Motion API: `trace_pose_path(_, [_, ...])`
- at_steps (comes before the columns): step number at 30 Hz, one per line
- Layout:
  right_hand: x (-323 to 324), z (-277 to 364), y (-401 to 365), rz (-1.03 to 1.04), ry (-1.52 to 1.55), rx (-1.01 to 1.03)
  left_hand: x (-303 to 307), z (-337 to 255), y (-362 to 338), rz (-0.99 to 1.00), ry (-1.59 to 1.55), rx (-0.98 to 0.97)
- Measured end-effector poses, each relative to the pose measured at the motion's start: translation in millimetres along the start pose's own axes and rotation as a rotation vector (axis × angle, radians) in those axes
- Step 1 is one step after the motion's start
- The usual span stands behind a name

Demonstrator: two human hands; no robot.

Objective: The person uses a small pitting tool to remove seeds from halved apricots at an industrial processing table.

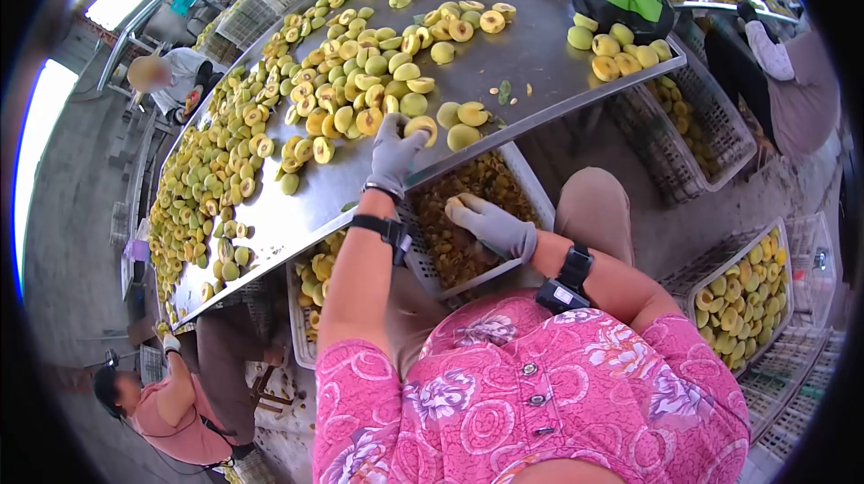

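My left hand [396,156], in a grey glove, is at the table's near edge with its fingers curled around a halved yellow-green fruit [421,130], its cut face showing. Several whole and cut fruits [463,136] lie just to the right of it. Over a white crate [531,180] below the edge is my right hand [493,227], also gloved. Its fingers are bent together at the tips; what they hold, if anything, is too small to name. Brown pits or scraps [450,255] fill much of that crate.
Many halved fruits [211,174] spread over the metal table [310,205]. A black bag with green cloth [625,3] stands at its right corner. Fruit crates [702,183] sit below and at right [783,304]. Other people work at left [171,403], far left [184,75] and right [801,97].
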State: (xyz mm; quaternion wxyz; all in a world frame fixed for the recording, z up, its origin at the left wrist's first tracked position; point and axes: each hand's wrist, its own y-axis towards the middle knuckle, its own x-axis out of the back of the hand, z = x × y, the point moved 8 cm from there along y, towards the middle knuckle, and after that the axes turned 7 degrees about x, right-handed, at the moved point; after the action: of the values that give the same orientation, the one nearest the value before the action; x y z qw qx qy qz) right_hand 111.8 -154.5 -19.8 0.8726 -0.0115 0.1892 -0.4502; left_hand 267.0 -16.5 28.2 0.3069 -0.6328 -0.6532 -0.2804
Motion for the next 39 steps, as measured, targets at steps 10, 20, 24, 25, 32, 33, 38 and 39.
trace_pose_path(10, [-22.2, 58.6, 2.3, -0.032, -0.26, 0.219, -8.3, 18.9, -95.6, 0.093, -1.859, 0.105])
trace_pose_path(20, [-36.2, 51.2, 9.3, -0.023, -0.459, 0.19, -22.5, 24.4, -123.0, 0.121, -1.858, 0.093])
trace_pose_path(24, [-42.2, 50.7, 3.5, -0.012, -0.478, 0.124, -20.4, 29.0, -128.5, -0.009, -1.766, 0.124])
trace_pose_path(25, [-44.1, 49.2, 2.3, 0.015, -0.464, 0.109, -18.3, 30.6, -129.8, -0.054, -1.696, 0.104])
trace_pose_path(32, [-47.1, 30.7, -1.4, 0.146, -0.36, -0.009, -13.0, 20.1, -136.8, -0.044, -1.738, 0.154])
trace_pose_path(33, [-45.8, 28.4, -1.8, 0.146, -0.359, -0.01, -14.2, 18.5, -138.7, 0.048, -1.71, 0.161])
trace_pose_path(38, [-48.6, 10.1, -9.6, 0.235, -0.168, -0.164, -10.5, 21.5, -144.9, -0.065, -1.402, 0.201])
trace_pose_path(39, [-47.7, 7.7, -10.8, 0.236, -0.167, -0.165, -10.4, 17.3, -147.6, -0.03, -1.416, 0.194])
